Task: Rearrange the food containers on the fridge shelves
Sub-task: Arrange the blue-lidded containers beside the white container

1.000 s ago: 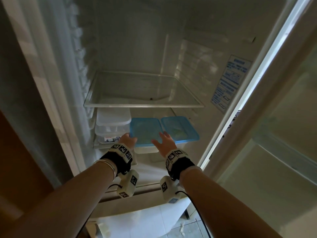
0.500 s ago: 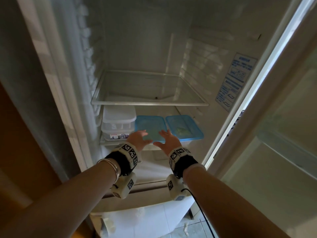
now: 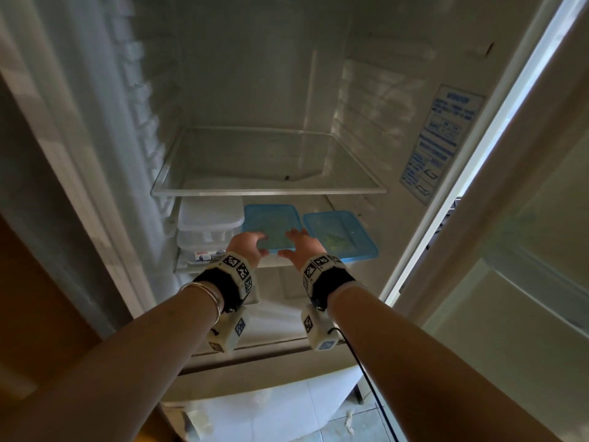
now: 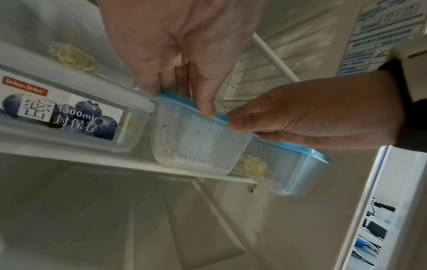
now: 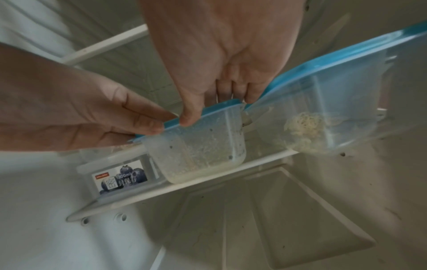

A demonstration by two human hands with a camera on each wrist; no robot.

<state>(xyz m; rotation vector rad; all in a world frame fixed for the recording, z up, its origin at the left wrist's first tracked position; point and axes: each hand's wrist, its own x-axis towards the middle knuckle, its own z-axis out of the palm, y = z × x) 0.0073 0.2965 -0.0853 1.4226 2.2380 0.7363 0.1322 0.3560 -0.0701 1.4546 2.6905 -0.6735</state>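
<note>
A clear container with a blue lid (image 3: 271, 224) stands in the middle of the lower fridge shelf (image 3: 191, 267); there are crumbs inside it (image 4: 196, 142) (image 5: 198, 149). My left hand (image 3: 247, 245) (image 4: 187, 101) lies over the lid's front left, thumb on the rim. My right hand (image 3: 299, 247) (image 5: 210, 107) holds the front right the same way. A second blue-lidded container (image 3: 341, 234) (image 5: 323, 109) with noodles stands right beside it. Two stacked white-lidded containers (image 3: 208, 215) stand to the left, and the lower one is labelled (image 4: 69, 117).
An upper glass shelf (image 3: 267, 193) with nothing on it hangs just above the containers. The fridge's side walls close in left and right, and a blue sticker (image 3: 443, 138) is on the right wall. The open door frame (image 3: 510, 218) stands at the right. Below the lower shelf is a hollow compartment (image 4: 161, 219).
Both hands have moved forward from the container's front onto the front edge of its lid. The container seems to sit a little further back on the shelf.
</note>
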